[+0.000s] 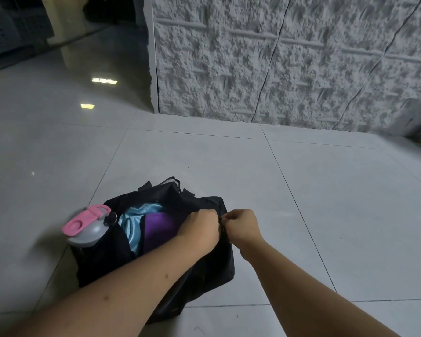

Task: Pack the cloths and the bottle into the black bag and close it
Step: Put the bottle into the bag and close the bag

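The black bag (102, 261) lies on the tiled floor with its top open. Inside it show a light blue cloth (134, 227) and a purple cloth (159, 227). A grey bottle (90, 233) with a pink lid stands upright in the bag's left end pocket. My left hand (199, 231) grips the bag's fabric at the right end of the opening. My right hand (241, 227) pinches something small and dark at that same end, likely the zipper pull, though it is hidden between the fingers.
A rough white textured wall (277, 57) stands beyond the bag, its corner at the upper middle. Glossy pale floor tiles (326, 190) spread all around. A dark doorway area lies at the far left.
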`<control>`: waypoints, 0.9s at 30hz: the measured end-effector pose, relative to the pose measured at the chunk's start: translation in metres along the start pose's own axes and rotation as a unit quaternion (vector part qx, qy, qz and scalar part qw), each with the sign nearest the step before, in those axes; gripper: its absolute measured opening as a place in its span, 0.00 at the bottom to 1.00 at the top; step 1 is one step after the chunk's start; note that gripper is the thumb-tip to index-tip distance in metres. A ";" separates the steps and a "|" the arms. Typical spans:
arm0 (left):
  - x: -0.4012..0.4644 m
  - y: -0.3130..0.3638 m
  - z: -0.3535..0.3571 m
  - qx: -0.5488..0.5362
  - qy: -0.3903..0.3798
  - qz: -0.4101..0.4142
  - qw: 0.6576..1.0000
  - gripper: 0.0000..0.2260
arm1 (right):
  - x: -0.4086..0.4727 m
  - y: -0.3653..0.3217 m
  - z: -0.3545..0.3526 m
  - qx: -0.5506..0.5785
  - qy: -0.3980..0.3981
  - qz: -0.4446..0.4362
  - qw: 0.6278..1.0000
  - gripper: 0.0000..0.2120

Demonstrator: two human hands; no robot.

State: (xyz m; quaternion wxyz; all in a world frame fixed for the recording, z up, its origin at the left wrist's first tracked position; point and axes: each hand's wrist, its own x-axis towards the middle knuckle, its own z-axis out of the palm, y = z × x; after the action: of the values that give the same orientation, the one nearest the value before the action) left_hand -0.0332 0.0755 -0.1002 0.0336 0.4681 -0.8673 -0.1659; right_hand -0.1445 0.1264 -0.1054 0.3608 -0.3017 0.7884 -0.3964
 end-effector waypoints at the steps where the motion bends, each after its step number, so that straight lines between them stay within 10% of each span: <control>1: 0.000 0.000 0.000 -0.008 -0.002 -0.002 1.000 0.07 | 0.000 0.000 -0.001 0.007 0.002 0.003 1.000 0.09; 27: -0.024 -0.077 -0.038 0.208 0.043 -0.029 0.977 0.14 | -0.021 -0.023 -0.008 -0.162 0.067 -0.031 0.984 0.15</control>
State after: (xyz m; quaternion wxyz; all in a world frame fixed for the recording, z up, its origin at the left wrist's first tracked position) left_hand 0.0500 0.0468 -0.0860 -0.0319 0.4965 -0.8666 0.0380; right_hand -0.1344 0.1344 -0.0758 0.2407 -0.3531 0.8550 -0.2938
